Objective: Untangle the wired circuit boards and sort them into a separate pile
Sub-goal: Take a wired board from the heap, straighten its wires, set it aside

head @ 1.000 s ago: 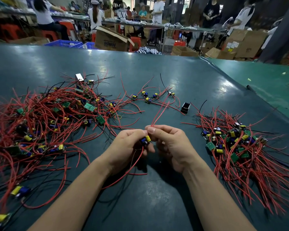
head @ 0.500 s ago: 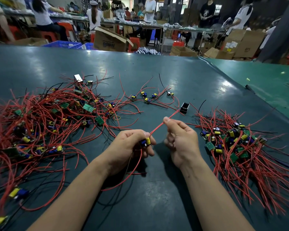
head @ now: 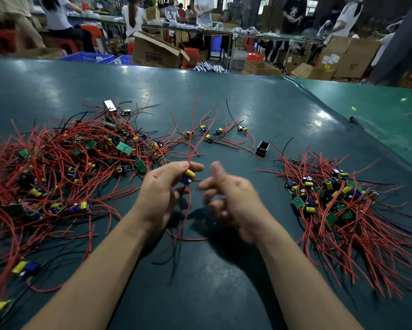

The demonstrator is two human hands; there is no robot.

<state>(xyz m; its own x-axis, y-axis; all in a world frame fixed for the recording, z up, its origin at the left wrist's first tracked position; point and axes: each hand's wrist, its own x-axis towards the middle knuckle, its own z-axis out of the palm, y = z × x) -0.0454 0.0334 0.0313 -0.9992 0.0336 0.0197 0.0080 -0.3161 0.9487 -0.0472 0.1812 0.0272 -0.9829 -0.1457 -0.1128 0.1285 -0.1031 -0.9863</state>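
Note:
My left hand (head: 163, 189) grips a small circuit board (head: 188, 176) with a yellow part and a blue part; its red wires stick up from my fingers and hang down below. My right hand (head: 233, 198) is just right of it, blurred, fingers apart, holding nothing. A big tangled heap of wired boards (head: 64, 167) lies on the left. A sorted pile of boards with red wires (head: 331, 198) lies on the right. A few loose boards (head: 209, 135) lie in the middle, farther back.
A small black box (head: 263, 148) sits between the loose boards and the right pile. A white part (head: 110, 105) lies behind the heap. The dark green table (head: 200, 282) ends at the far side, with cardboard boxes (head: 155, 52) and people beyond.
My right hand has let go of the red wire it was pulling out and has drawn back toward the left hand. The freed wires now stand up from my left hand.

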